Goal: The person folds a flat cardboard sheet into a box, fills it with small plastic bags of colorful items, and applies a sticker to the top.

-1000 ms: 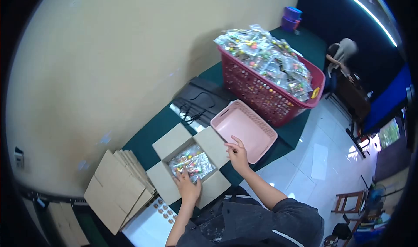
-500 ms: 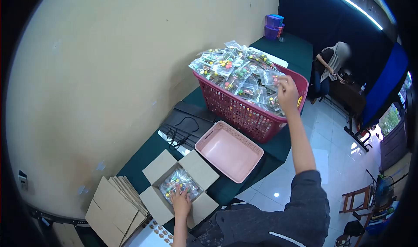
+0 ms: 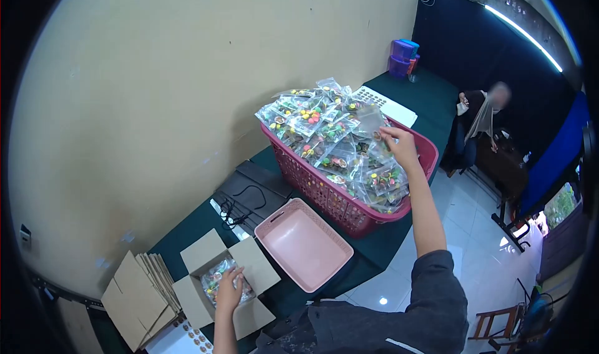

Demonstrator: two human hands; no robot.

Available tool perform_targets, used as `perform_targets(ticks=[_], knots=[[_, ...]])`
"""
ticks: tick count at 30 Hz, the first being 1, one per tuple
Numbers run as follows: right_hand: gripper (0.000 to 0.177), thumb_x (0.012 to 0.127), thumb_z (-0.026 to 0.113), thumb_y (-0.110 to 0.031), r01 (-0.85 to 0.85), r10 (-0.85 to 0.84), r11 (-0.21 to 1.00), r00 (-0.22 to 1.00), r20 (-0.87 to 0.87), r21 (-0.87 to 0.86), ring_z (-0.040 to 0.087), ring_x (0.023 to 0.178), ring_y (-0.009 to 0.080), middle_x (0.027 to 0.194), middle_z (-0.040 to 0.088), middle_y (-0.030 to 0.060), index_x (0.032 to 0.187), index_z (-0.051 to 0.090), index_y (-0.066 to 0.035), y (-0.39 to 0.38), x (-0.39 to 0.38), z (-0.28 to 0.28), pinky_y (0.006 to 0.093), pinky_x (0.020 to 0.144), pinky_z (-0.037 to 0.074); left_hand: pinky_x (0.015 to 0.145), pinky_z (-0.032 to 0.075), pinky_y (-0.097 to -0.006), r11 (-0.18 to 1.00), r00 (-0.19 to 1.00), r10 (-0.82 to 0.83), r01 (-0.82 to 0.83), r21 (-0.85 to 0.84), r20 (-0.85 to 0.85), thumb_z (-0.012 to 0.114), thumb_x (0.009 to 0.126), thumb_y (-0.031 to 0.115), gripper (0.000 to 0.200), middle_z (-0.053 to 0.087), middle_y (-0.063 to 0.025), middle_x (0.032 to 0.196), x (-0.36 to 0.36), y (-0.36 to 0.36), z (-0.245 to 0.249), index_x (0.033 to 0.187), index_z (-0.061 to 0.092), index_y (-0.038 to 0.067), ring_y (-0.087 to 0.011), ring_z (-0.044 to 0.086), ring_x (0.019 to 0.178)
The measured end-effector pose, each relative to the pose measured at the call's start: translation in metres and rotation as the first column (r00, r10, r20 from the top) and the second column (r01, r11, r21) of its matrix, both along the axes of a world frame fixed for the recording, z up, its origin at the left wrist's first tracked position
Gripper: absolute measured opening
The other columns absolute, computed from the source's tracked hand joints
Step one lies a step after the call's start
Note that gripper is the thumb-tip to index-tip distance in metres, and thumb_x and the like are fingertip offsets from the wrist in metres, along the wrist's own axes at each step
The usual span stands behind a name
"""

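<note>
The fingers [image 3: 388, 133] of the right hand [image 3: 400, 147] are narrowed to a pinch on a clear packet [image 3: 372, 121] of small coloured pieces. It sits at the top of the heap [image 3: 315, 120] that overfills the red basket [image 3: 349, 207], toward the basket's far right rim. The arm reaches up to it in a dark sleeve [image 3: 430, 291].

The fingers [image 3: 236, 278] of the left hand [image 3: 229, 290] lie loosely spread and flat, gripping nothing. They rest on the packets [image 3: 215, 279] inside an open cardboard box [image 3: 203, 254], which stands well to the near left of the basket on the green worktop [image 3: 430, 89].

Between the box and the basket, just beside the basket's near wall, lies a pink tray [image 3: 306, 245]. Left of the basket, by the wall, is a black bag [image 3: 249, 182] with a cable on it. Farther from the basket than the box, a stack of flattened cartons [image 3: 134, 291] leans. Behind the basket are a white sheet [image 3: 390, 109] and purple tubs [image 3: 404, 56]. Off to the basket's right, another person [image 3: 483, 114] sits apart from the worktop
</note>
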State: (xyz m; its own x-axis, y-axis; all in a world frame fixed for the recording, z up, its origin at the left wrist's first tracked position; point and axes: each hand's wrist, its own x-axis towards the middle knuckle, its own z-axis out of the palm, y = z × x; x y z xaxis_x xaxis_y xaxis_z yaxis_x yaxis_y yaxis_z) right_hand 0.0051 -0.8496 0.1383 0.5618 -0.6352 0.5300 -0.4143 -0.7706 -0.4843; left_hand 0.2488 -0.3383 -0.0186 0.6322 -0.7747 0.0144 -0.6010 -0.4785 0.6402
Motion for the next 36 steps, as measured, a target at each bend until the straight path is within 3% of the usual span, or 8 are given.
perform_targets(ticks=[3, 8, 12, 16, 20, 28, 30, 36], knots=[[0.019, 0.082, 0.062, -0.002, -0.305, -0.004, 0.896, 0.72, 0.694, 0.322, 0.062, 0.086, 0.0127, 0.098, 0.066, 0.0116, 0.101, 0.065, 0.001, 0.04, 0.001, 0.027, 0.0249, 0.078, 0.049, 0.095, 0.039, -0.0406, 0.983, 1.0, 0.017, -0.018, -0.181, -0.007, 0.052, 0.087, 0.017, 0.026, 0.059, -0.0195, 0.113, -0.006, -0.023, 0.038, 0.107, 0.064, 0.006, -0.0342, 0.054, 0.109], [0.02, 0.082, 0.062, 0.0, -0.663, 0.133, 0.682, 0.527, 0.839, 0.309, 0.06, 0.078, 0.0106, 0.085, 0.061, 0.0042, 0.099, 0.052, -0.004, 0.158, 0.021, 0.023, 0.0254, 0.072, 0.049, 0.092, 0.04, -0.0356, 0.909, 0.95, -0.24, 0.149, -0.388, -0.198, 0.048, 0.091, 0.021, 0.028, 0.057, -0.017, 0.111, -0.037, -0.069, 0.096, 0.112, 0.057, 0.004, -0.0287, 0.054, 0.107], [0.028, 0.082, 0.061, 0.003, -0.749, 0.108, 0.356, 0.626, 0.772, 0.558, 0.057, 0.081, 0.0101, 0.088, 0.056, 0.0033, 0.104, 0.047, -0.005, 0.242, 0.046, -0.025, 0.0232, 0.07, 0.049, 0.089, 0.04, -0.0304, 0.717, 0.655, -0.577, 0.121, -0.687, -0.487, 0.048, 0.093, 0.026, 0.037, 0.055, -0.0102, 0.108, -0.059, -0.089, 0.095, 0.121, 0.046, 0.002, -0.0194, 0.054, 0.102], [0.033, 0.084, 0.059, 0.002, -0.737, 0.073, 0.28, 0.656, 0.751, 0.616, 0.059, 0.084, 0.0105, 0.091, 0.06, 0.0071, 0.113, 0.044, -0.003, 0.292, 0.069, -0.091, 0.0235, 0.071, 0.05, 0.081, 0.047, -0.0258, 0.869, 0.576, -0.268, -0.201, -0.452, -0.772, 0.055, 0.09, 0.014, 0.027, 0.058, -0.0057, 0.105, -0.061, -0.078, 0.078, 0.114, 0.048, 0.002, -0.0115, 0.056, 0.096], [0.063, 0.086, 0.058, -0.003, -0.636, 0.133, 0.194, 0.771, 0.623, 0.747, 0.062, 0.082, 0.0129, 0.092, 0.066, 0.0099, 0.138, 0.023, 0.005, 0.327, 0.092, -0.12, 0.0243, 0.077, 0.048, 0.067, 0.053, -0.0256, 0.856, 0.511, -0.165, -0.351, -0.38, -0.844, 0.059, 0.089, 0.015, 0.026, 0.059, -0.0081, 0.103, -0.044, -0.037, 0.049, 0.111, 0.051, 0.002, -0.0137, 0.061, 0.089], [0.017, 0.091, 0.055, -0.016, -0.54, 0.117, -0.282, 0.801, 0.587, 0.793, 0.06, 0.077, 0.0092, 0.088, 0.063, 0.0044, 0.096, 0.062, -0.001, 0.406, 0.142, -0.139, 0.0223, 0.069, 0.048, 0.068, 0.05, -0.0245, 0.764, 0.623, -0.093, -0.456, -0.457, -0.777, 0.055, 0.091, 0.017, 0.018, 0.06, -0.0034, 0.093, -0.021, 0.041, 0.022, 0.104, 0.054, 0.004, -0.0087, 0.057, 0.083], [0.02, 0.092, 0.052, -0.018, -0.538, 0.187, -0.255, 0.787, 0.587, 0.803, 0.059, 0.078, 0.0087, 0.089, 0.063, 0.0042, 0.099, 0.06, -0.001, 0.422, 0.15, -0.134, 0.0228, 0.07, 0.047, 0.068, 0.049, -0.0251, 0.729, 0.698, -0.078, -0.447, -0.518, -0.712, 0.052, 0.093, 0.022, 0.02, 0.058, -0.0021, 0.093, -0.019, 0.059, 0.01, 0.104, 0.052, 0.005, -0.009, 0.056, 0.085], [0.017, 0.091, 0.055, -0.015, -0.483, 0.425, -0.103, 0.769, 0.477, 0.87, 0.057, 0.078, 0.0074, 0.083, 0.063, 0.0031, 0.094, 0.062, 0.0, 0.469, 0.169, -0.135, 0.022, 0.07, 0.045, 0.067, 0.044, -0.0218, 0.629, 0.605, 0.006, -0.621, -0.468, -0.796, 0.048, 0.095, 0.027, 0.025, 0.056, 0.0005, 0.09, -0.017, 0.098, 0.005, 0.107, 0.053, 0.006, -0.0056, 0.051, 0.08]])
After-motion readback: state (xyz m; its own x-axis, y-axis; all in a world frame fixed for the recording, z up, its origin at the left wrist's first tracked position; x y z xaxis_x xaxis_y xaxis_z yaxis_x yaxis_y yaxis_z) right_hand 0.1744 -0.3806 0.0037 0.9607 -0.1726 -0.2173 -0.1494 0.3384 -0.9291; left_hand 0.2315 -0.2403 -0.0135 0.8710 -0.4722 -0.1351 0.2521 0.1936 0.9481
